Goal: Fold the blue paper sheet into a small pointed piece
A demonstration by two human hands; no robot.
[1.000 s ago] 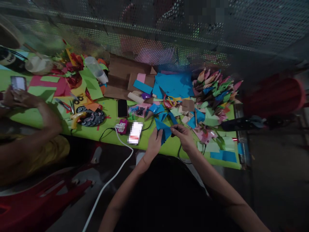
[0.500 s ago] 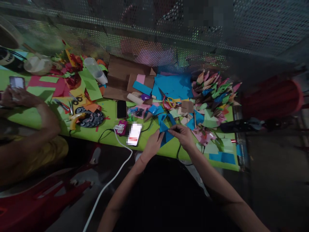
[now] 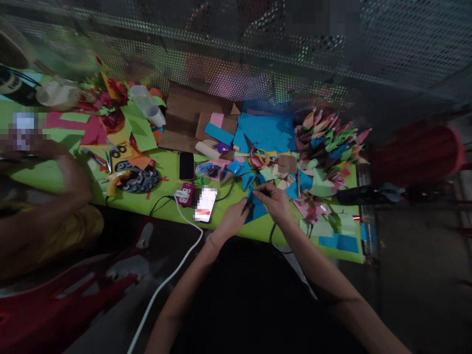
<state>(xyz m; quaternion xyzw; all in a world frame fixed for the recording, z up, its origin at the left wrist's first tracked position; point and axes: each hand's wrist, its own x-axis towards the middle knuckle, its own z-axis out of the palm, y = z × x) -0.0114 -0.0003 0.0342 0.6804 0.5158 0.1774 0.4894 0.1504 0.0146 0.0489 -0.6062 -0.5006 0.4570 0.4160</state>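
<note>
At the near edge of the green-covered table, both my hands hold a piece of blue paper (image 3: 256, 210) that looks folded. My left hand (image 3: 234, 216) pinches its left side. My right hand (image 3: 273, 202) has thumb and fingertips closed on its upper part, and the fingers hide some of the folds. Just beyond them lie blue paper pieces (image 3: 248, 181) and scraps. A lit phone (image 3: 205, 204) rests to the left of my left hand, beside a pink power adapter (image 3: 185, 194) with a white plug in it.
Large blue sheets (image 3: 265, 132) and brown cardboard (image 3: 180, 115) lie at the back. A bunch of folded paper flowers (image 3: 328, 140) stands at the right. Scissors (image 3: 117, 148) and a dark phone (image 3: 186, 166) lie leftward. A person's arm (image 3: 75, 179) reaches in from the left; a white cable (image 3: 162, 282) hangs down.
My right hand has shifted slightly left, closer to my left hand. The blue paper's upper part now stands narrower between my fingers. At far left, the other person's hands have moved slightly.
</note>
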